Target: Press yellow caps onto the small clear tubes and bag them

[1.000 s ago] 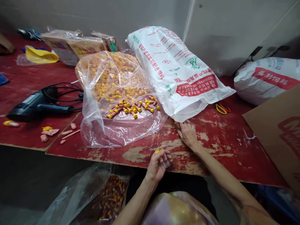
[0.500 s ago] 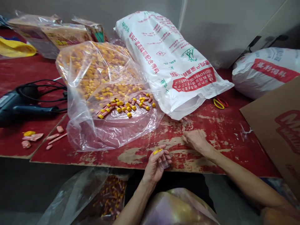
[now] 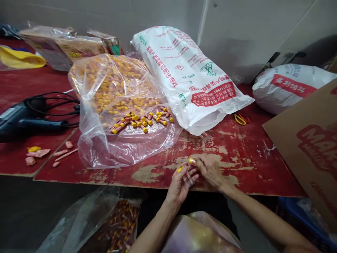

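My left hand (image 3: pixel 181 181) is closed over the table's front edge, palm up, around a small clear tube with a yellow cap (image 3: pixel 180 169). My right hand (image 3: pixel 210 171), slightly blurred, meets it from the right, its fingers pinched on a second yellow-capped tube (image 3: pixel 192 161) at the left fingertips. Most of both tubes is hidden by fingers. Behind my hands lies a large clear plastic bag (image 3: pixel 105 154) full of yellow-capped tubes with pinkish filling. Several loose tubes (image 3: pixel 142 122) lie near its mouth.
A white printed sack (image 3: pixel 181 70) leans beside the clear bag. A cardboard box (image 3: pixel 302 147) and yellow-handled scissors (image 3: pixel 240 119) are at right. At left lie a heat gun (image 3: pixel 26 117) and pinkish pieces (image 3: pixel 42 153). Below the edge hangs another bag of tubes (image 3: pixel 121 225).
My right hand has moved left from the tabletop to my left hand, and a second yellow cap now shows between them. My left hand has shifted slightly right. The view has shifted a little.
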Demonstrator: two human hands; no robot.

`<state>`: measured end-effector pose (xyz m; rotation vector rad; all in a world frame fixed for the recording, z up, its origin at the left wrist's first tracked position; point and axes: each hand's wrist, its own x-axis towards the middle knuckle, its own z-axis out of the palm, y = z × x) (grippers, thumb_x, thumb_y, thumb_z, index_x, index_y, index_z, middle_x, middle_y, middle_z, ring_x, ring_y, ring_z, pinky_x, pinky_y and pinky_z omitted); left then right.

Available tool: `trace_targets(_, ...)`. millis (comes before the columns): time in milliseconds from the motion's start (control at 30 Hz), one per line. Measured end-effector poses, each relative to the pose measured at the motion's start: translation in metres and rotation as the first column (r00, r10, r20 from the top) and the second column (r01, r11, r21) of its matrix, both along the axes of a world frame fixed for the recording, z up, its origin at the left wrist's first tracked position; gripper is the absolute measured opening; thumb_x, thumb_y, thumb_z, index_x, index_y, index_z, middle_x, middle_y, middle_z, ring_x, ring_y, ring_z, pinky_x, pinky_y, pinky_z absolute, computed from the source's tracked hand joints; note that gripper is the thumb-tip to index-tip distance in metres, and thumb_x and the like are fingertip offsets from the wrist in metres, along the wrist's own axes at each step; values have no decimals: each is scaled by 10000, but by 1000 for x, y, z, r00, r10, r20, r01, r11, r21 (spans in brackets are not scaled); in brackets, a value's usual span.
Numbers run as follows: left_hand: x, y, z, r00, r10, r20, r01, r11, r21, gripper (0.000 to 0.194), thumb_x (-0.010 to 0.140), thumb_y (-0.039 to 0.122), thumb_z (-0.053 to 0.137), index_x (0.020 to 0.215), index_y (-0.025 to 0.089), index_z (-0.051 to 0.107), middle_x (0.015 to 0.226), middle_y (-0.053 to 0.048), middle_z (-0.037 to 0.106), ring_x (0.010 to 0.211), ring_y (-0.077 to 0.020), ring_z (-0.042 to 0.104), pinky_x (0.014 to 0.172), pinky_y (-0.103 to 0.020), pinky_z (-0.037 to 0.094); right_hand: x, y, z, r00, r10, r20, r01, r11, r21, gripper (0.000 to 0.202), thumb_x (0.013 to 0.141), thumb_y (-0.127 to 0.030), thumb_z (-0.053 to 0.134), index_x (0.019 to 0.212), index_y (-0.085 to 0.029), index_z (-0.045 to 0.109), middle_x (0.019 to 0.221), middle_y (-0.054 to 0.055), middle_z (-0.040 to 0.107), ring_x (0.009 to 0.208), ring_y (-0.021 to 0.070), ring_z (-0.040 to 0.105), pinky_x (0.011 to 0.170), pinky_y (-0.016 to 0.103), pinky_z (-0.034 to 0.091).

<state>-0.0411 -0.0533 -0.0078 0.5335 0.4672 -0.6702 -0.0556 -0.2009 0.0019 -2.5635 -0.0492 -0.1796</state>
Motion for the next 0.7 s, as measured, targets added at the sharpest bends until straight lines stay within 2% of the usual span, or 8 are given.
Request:
trace_targets(133, 4, 3, -2, 995, 98, 8, -98, 995, 22, 370, 584, 115, 793, 884, 146, 578, 686, 11, 635, 624, -124, 628, 609, -246, 556, 1, 10, -3, 972, 135, 195, -144, 989, 33, 281, 980, -255, 343, 998, -170, 611, 963, 75, 592, 894, 189, 535, 795, 287, 423)
trace_targets(200, 6, 6, -2, 998, 64, 18, -65, 997, 52, 367, 586, 135, 790, 881, 149, 573, 652, 11, 626, 594, -138, 624, 580, -265, 558, 24, -6, -4, 983, -26, 182, 50, 991, -125, 251, 956, -219, 370, 977, -167, 615, 954, 83, 566, 877, 202, 513, 738, 289, 414)
trace_targets(267, 6, 9, -1, 999, 31, 14, -32, 997, 69, 378, 596, 147, 781, 909, 154, 568, 681, -3, 642, 597, -147, 632, 571, -272, 559, 54, -25, -6, 966, -208, 152, 249, 909, -334, 196, 935, -218, 432, 985, -165, 613, 983, 97, 549, 889, 224, 493, 717, 303, 393)
trace_targets(333, 6, 12, -1, 1000, 15, 5, -15, 997, 71, 400, 598, 148, 775, 937, 157, 563, 716, -17, 655, 606, -154, 640, 571, -274, 559, 80, -36, -11, 949, -293, 116, 311, 811, -496, 170, 922, -246, 495, 1017, -155, 603, 1039, 116, 535, 928, 248, 478, 737, 322, 375)
trace_targets(400, 5, 13, -2, 1000, -3, 4, 2, 998, 61, 405, 606, 149, 766, 955, 154, 560, 728, -25, 657, 623, -165, 650, 581, -284, 564, 95, -38, -15, 948, -306, 87, 298, 761, -576, 182, 917, -265, 524, 1027, -134, 586, 1082, 137, 527, 967, 264, 469, 776, 339, 356)
trace_targets(500, 5, 15, -4, 1000, -29, 6, 29, 998, 49, 402, 621, 149, 755, 971, 149, 558, 738, -31, 655, 646, -176, 657, 592, -293, 569, 88, -34, -12, 964, -265, 6, 216, 772, -598, 172, 922, -247, 509, 1024, -120, 563, 1083, 140, 554, 965, 250, 494, 765, 317, 333)
trace_targets(633, 7, 15, -4, 997, -82, 15, 81, 996, 48, 429, 619, 161, 767, 988, 146, 550, 734, -31, 647, 651, -184, 657, 582, -292, 567, 54, -43, 13, 949, -192, -251, 28, 842, -539, 173, 952, -264, 427, 966, -177, 576, 824, 48, 640, 720, 184, 570, 590, 273, 276)
trace_targets(700, 9, 14, -4, 994, -108, 23, 107, 993, 47, 429, 625, 166, 765, 995, 149, 549, 731, -26, 644, 642, -181, 654, 576, -290, 565, 41, -51, 26, 924, -167, -344, -59, 826, -561, 199, 934, -265, 434, 876, -188, 608, 757, 47, 654, 681, 185, 592, 556, 270, 252)
